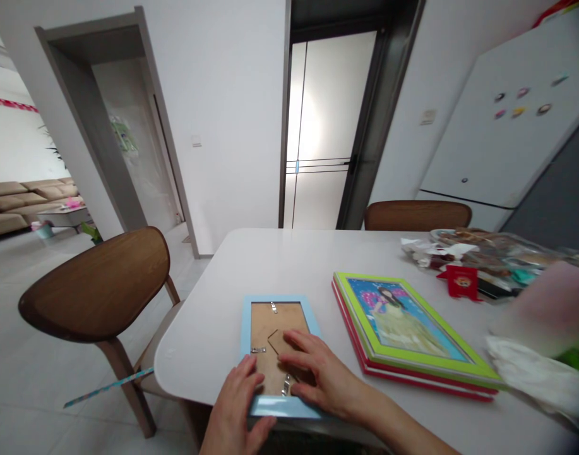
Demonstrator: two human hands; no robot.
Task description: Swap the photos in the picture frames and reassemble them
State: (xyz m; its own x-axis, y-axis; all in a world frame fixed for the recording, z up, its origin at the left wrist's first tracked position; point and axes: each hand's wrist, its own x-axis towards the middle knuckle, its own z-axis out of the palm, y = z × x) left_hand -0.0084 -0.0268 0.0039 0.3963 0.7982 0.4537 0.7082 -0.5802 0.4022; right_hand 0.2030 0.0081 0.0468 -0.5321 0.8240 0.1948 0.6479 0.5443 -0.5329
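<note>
Head view: from the light-blue frame [246, 319], a glazed door [329, 114] stands just past 12 o'clock, a wooden chair [100, 284] between 9 and 10.
White table [280, 259]: smooth underneath, with loose clutter [497, 253] near 2 o'clock.
Picture stack [403, 316]: green rim over red, at 3 o'clock, apart from the blue one.
Blue frame: flat, back up, at the near table edge; long axis roughly 12 to 6.
Right hand [324, 373]: reaches in from 4, nearer the backboard [289, 319] middle; fingers bent and spread, no pinch visible.
Left hand [237, 404]: at the 7 o'clock corner, fingers and thumb apart.
Metal clips: 12 o'clock [273, 308]; 9 [258, 349], beside left fingertips; 6 [286, 384], beside right thumb.
</note>
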